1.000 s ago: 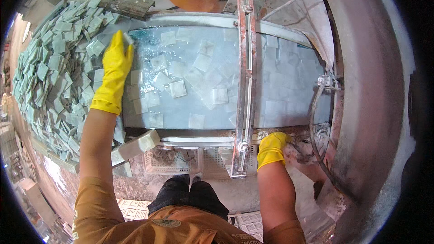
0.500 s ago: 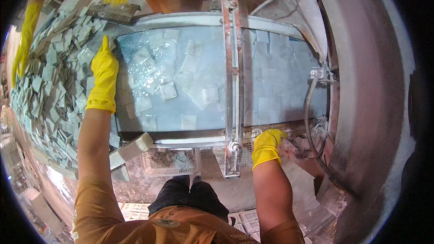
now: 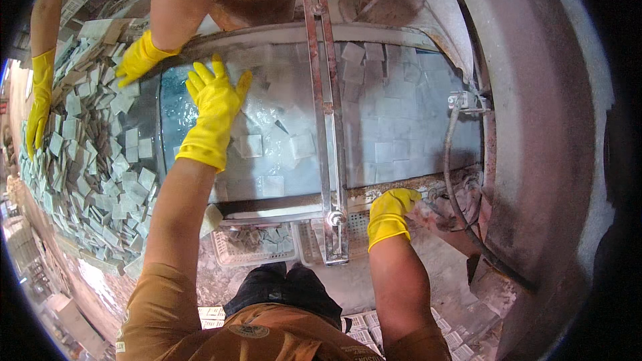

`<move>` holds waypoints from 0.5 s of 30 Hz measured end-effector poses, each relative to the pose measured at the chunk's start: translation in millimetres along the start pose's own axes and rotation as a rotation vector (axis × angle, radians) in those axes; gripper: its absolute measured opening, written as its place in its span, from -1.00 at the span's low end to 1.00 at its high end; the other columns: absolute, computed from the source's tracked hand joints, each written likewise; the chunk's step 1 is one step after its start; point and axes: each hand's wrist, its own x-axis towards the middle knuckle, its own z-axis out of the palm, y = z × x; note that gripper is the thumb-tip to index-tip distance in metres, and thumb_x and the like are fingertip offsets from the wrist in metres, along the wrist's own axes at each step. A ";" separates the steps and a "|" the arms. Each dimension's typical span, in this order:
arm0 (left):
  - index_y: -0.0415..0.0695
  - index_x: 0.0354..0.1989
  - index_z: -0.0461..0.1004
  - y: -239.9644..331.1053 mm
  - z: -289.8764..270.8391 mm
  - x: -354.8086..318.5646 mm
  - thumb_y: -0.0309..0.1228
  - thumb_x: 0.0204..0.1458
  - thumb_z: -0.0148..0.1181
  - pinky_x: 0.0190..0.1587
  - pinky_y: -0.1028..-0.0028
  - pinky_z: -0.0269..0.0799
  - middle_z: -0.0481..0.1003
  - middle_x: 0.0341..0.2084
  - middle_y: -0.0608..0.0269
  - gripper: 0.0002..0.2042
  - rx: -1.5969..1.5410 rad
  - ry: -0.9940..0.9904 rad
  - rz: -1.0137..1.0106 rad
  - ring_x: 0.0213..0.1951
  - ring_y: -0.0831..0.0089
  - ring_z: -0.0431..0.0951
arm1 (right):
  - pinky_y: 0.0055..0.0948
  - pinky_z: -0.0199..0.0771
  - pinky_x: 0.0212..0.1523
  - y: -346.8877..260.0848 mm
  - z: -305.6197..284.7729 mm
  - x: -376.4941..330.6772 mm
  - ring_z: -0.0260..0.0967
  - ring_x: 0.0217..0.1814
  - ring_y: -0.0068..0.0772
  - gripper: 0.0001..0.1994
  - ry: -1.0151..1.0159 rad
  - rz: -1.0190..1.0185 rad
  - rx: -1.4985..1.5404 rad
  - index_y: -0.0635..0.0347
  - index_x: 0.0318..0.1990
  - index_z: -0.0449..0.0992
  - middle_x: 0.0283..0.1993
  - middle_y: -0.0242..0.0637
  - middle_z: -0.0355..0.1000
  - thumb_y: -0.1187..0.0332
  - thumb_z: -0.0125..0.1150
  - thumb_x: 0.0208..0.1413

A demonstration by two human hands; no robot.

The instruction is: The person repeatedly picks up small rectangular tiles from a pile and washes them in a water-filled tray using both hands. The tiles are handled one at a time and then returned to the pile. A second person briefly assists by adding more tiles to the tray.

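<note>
My left hand [image 3: 215,105], in a yellow rubber glove, is open with fingers spread over the left part of a wet, blue-grey bed [image 3: 234,177]. Square pale tiles lie about it, such as one tile [image 3: 251,146] just right of my wrist and another tile [image 3: 302,146] farther right. Whether the palm touches the tiles beneath I cannot tell. My right hand [image 3: 392,214], gloved alike, is closed at the bed's near rim [image 3: 287,206], right of the slotted metal bar [image 3: 328,103]. What its fingers hold, if anything, is hidden.
A big heap of loose tiles [image 3: 100,180] fills the left side. Across from me, a co-worker's gloved hand [image 3: 144,59] reaches into it; the other gloved hand [image 3: 41,110] hangs at its far-left edge. A hose [image 3: 455,180] bends down at right. Plastic crates [image 3: 254,246] stand below the rim.
My left hand has moved right from the heap's edge onto the bed and spread its fingers. The co-worker's hand has come down to the heap. My right hand stays at the rim.
</note>
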 end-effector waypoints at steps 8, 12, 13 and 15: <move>-0.22 0.64 0.12 30.7 29.3 -17.9 0.33 0.22 0.17 0.57 -0.38 -0.28 0.02 0.57 -0.55 0.02 -0.056 0.209 0.068 0.55 -0.63 -0.02 | 0.73 0.22 0.30 33.3 -49.8 -52.6 0.43 0.49 0.09 -0.56 -0.054 -0.124 0.022 -0.19 0.38 0.64 0.42 -0.36 0.56 0.06 0.14 0.45; -0.25 0.60 0.16 34.8 12.8 -40.4 0.23 0.20 0.26 0.54 -0.40 -0.15 0.16 0.52 -0.49 -0.03 -0.171 0.190 0.207 0.52 -0.46 0.14 | 0.74 0.19 0.32 26.0 -21.6 -18.5 0.39 0.54 0.12 -0.52 -0.045 -0.150 -0.068 -0.19 0.43 0.59 0.48 -0.33 0.51 0.01 0.12 0.45; -0.25 0.55 0.24 26.9 13.1 -50.6 0.13 0.15 0.38 0.52 -0.39 -0.04 0.21 0.48 -0.47 -0.07 -0.212 0.253 0.281 0.47 -0.46 0.21 | 0.30 0.32 0.44 30.4 -42.4 -33.3 0.42 0.53 -0.10 -0.41 -0.107 -0.108 -0.012 0.10 0.56 0.39 0.49 -0.21 0.48 0.02 0.01 0.52; -0.22 0.53 0.28 17.3 3.9 -77.6 0.11 0.14 0.39 0.52 -0.36 -0.01 0.22 0.48 -0.44 -0.10 -0.263 0.163 0.392 0.48 -0.43 0.22 | 0.16 0.33 0.47 30.9 -48.5 -45.9 0.41 0.54 -0.14 -0.39 -0.138 -0.157 -0.061 0.13 0.59 0.32 0.51 -0.19 0.46 0.04 -0.01 0.53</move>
